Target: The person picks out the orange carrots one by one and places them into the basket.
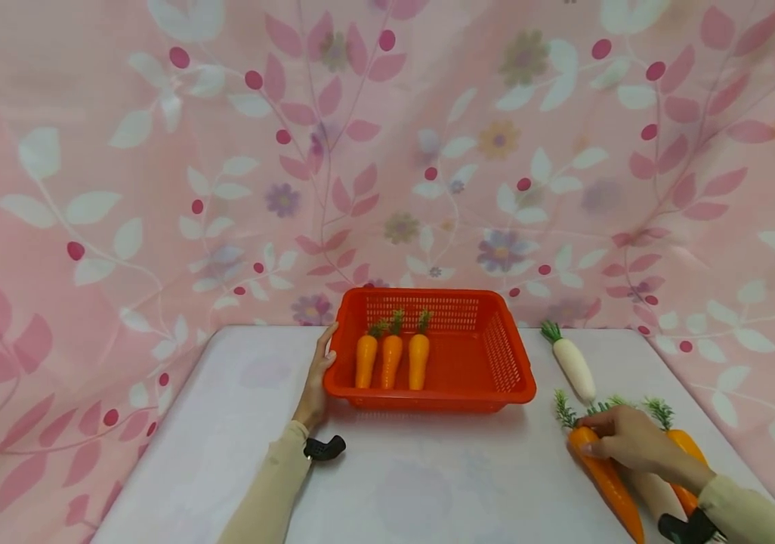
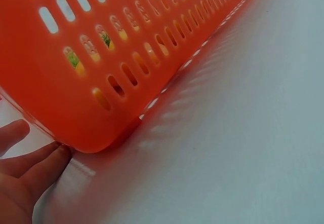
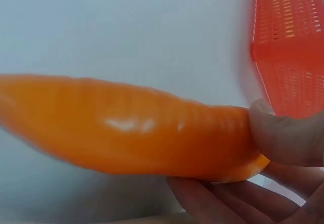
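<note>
A red plastic basket [image 1: 462, 366] stands at the back of the table with three carrots [image 1: 391, 359] lying side by side in its left half. My left hand [image 1: 319, 374] rests against the basket's left side; in the left wrist view its fingers [image 2: 48, 168] touch the basket's lower corner. To the right, my right hand [image 1: 639, 442] holds another carrot [image 1: 608, 483] near its leafy end. In the right wrist view the thumb [image 3: 283, 135] lies on one side of this carrot [image 3: 131, 127], with the other fingers curled beneath.
Behind the right hand lies a white radish [image 1: 574, 369] with green leaves. Another white radish [image 1: 656, 491] and a further carrot [image 1: 687, 446] lie partly hidden under the right hand and wrist. A flowered pink curtain [image 1: 387, 151] hangs behind the white table [image 1: 401, 491].
</note>
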`<state>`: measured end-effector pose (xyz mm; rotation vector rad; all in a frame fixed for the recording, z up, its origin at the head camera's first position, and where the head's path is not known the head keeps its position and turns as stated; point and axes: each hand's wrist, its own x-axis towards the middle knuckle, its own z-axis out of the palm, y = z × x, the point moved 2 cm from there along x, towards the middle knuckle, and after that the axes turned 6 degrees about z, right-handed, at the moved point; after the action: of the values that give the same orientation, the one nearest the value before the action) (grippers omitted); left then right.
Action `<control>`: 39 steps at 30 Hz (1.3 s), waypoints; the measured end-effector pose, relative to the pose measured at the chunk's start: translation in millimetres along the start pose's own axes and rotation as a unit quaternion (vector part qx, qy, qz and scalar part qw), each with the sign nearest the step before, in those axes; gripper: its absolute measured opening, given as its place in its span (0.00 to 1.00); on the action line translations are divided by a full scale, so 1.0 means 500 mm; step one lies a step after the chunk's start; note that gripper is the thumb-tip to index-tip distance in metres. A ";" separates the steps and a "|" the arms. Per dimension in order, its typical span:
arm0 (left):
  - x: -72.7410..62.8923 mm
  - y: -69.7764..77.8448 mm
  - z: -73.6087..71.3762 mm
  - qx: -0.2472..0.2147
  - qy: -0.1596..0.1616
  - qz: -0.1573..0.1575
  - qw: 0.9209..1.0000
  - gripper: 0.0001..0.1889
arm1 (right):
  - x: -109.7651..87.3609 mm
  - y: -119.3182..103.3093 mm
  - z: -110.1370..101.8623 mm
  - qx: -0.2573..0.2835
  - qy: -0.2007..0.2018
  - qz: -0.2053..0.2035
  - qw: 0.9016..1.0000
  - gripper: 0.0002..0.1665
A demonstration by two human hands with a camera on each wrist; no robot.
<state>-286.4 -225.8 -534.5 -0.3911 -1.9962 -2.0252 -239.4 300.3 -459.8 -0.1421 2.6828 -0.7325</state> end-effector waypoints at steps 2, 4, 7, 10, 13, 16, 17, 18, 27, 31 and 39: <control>-0.001 -0.001 0.003 0.001 0.000 0.002 1.000 0.30 | 0.002 -0.002 0.000 0.017 -0.004 0.004 1.000 0.26; -0.002 -0.002 0.005 0.001 -0.001 0.002 1.000 0.30 | 0.004 -0.003 0.000 0.039 -0.011 0.014 0.999 0.28; -0.002 -0.001 0.007 0.003 -0.003 0.005 1.000 0.31 | 0.010 -0.004 -0.004 0.078 -0.028 0.026 0.996 0.30; 0.001 -0.001 0.003 0.008 -0.006 0.005 1.000 0.31 | 0.017 -0.003 -0.011 0.118 -0.046 0.028 0.992 0.32; 0.006 -0.001 -0.003 0.008 -0.008 0.000 1.000 0.30 | 0.026 -0.006 -0.020 0.160 -0.066 0.016 0.985 0.32; 0.010 0.001 -0.008 0.008 -0.008 -0.007 1.000 0.30 | 0.034 -0.015 -0.032 0.198 -0.081 0.003 0.977 0.33; 0.011 0.002 -0.009 0.010 -0.007 -0.008 1.000 0.30 | 0.036 -0.018 -0.036 0.206 -0.083 -0.001 0.975 0.33; 0.012 0.002 -0.009 0.012 -0.006 -0.008 1.000 0.30 | 0.039 -0.022 -0.040 0.216 -0.087 -0.006 0.973 0.33; 0.014 0.001 -0.006 0.014 0.000 -0.007 1.000 0.30 | 0.063 -0.065 -0.079 0.244 -0.103 -0.041 0.963 0.36; 0.011 0.001 -0.003 0.010 0.001 -0.008 1.000 0.30 | 0.075 -0.092 -0.091 0.259 -0.103 -0.052 0.959 0.37; 0.005 -0.002 -0.002 0.016 0.011 0.000 1.000 0.30 | 0.104 -0.150 -0.118 0.308 -0.084 -0.078 0.945 0.37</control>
<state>-289.2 -226.6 -534.7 -0.3614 -2.0124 -1.9865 -309.1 254.0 -390.4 -0.2427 2.1781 -1.4915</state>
